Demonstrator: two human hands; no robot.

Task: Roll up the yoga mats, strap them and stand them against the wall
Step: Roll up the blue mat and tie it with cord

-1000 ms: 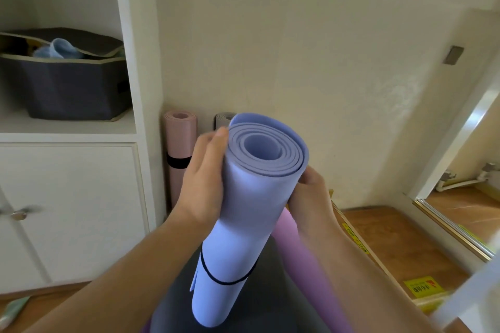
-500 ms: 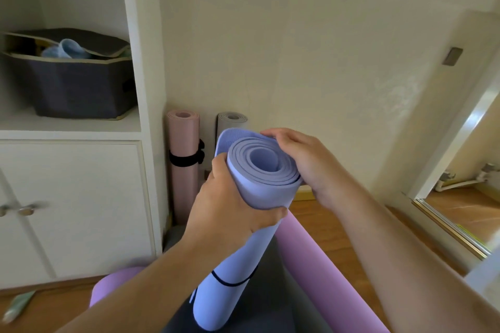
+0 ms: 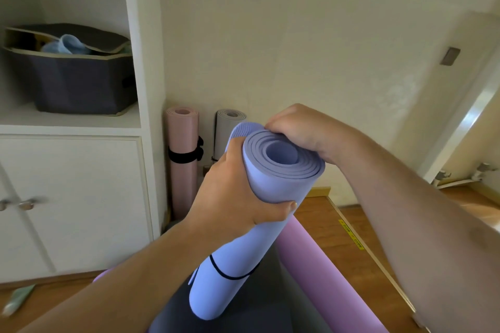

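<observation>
The left hand [image 3: 232,197] wraps round the rolled blue yoga mat [image 3: 243,224] near its top, fingers curled tight, thumb across the front. The right hand [image 3: 295,130] grips the top rim from behind — its fingers are curled over the far edge. The mat is tilted, with its open end up near the camera and its low end down over a dark mat [image 3: 243,316] on the floor. A thin black strap [image 3: 230,274] goes round its lower part. A purple mat [image 3: 324,278] lies just beside it. By the wall [image 3: 297,48] stand a pink rolled mat [image 3: 181,165] with a black band and a grey rolled mat [image 3: 226,127] — both upright, next to a white cupboard [image 3: 81,197].
</observation>
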